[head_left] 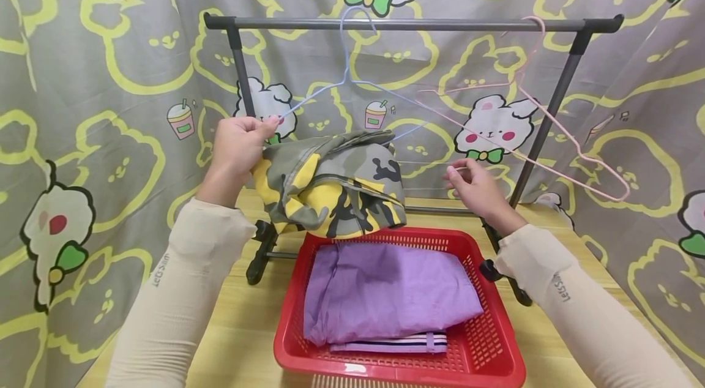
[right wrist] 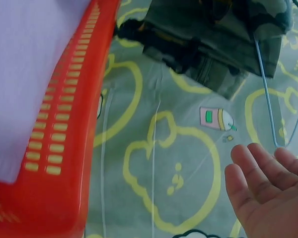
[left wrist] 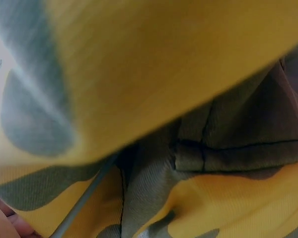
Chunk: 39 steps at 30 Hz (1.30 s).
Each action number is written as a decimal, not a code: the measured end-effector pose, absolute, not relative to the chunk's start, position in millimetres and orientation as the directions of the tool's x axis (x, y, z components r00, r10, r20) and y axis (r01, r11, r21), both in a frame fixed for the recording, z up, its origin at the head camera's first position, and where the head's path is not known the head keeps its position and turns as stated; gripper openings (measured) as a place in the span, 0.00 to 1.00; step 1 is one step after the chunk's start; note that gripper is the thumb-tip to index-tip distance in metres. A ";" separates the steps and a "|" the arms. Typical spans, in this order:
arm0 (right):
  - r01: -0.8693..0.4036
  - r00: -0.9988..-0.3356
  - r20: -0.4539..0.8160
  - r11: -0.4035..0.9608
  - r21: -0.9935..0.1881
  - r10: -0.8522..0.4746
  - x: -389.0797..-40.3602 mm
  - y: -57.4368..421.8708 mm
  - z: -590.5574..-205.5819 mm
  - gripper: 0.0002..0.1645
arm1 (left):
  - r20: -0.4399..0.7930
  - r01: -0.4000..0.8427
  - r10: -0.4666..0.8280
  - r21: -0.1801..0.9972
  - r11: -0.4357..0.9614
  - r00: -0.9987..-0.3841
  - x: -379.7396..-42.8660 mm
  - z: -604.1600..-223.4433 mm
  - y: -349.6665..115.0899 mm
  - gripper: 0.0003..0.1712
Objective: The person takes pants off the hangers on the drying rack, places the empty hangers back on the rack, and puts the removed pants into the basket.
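Observation:
A blue wire hanger [head_left: 346, 63] hooks over the rack's top bar. Yellow, grey and black camouflage cloth [head_left: 352, 189], a bunched garment, hangs across its lower part. My left hand [head_left: 237, 146] pinches the garment's upper left edge beside the hanger's left shoulder. Folds of this garment fill the left wrist view, where a stitched seam [left wrist: 203, 145] shows. To the right, my right hand [head_left: 481, 189] is in the air with loosely bent fingers, holding nothing. In the right wrist view its fingertips are near the hanger's bare end [right wrist: 278, 145].
A pink hanger [head_left: 542, 39] dangles at the right of the grey rack bar [head_left: 440, 24]. Below stands a red basket [head_left: 283, 330] on the wooden table [head_left: 231, 333], with folded lilac cloth [head_left: 396, 290] and a striped band inside. A patterned curtain [head_left: 132, 149] encloses the space.

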State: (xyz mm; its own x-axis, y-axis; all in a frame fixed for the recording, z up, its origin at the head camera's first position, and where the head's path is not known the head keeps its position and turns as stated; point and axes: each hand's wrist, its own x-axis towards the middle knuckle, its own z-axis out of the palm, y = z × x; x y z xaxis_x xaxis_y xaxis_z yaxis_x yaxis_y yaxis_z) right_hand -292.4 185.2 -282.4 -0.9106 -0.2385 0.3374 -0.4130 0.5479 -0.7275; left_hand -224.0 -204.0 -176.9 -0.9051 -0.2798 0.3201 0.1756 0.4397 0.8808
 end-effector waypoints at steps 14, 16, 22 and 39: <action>-0.315 -0.916 0.236 0.218 -0.924 -0.324 -280.0 154.1 -264.2 0.27 | 0.359 0.236 -0.259 0.883 0.406 -0.897 -232.1 -180.5 -191.9 0.21; -0.279 -0.922 0.212 0.179 -0.943 -0.323 -280.1 149.6 -261.7 0.26 | 0.362 0.242 -0.257 0.884 0.400 -0.896 -233.0 -181.3 -189.4 0.23; -0.118 -0.936 0.089 0.064 -0.991 -0.340 -280.1 137.8 -250.9 0.32 | 0.369 0.256 -0.244 0.882 0.396 -0.897 -235.5 -182.8 -182.3 0.26; 0.378 -0.815 -0.239 -0.172 -0.910 -0.527 -286.1 128.4 -234.5 0.35 | 0.443 0.339 -0.171 0.838 0.428 -0.880 -240.0 -188.6 -168.7 0.25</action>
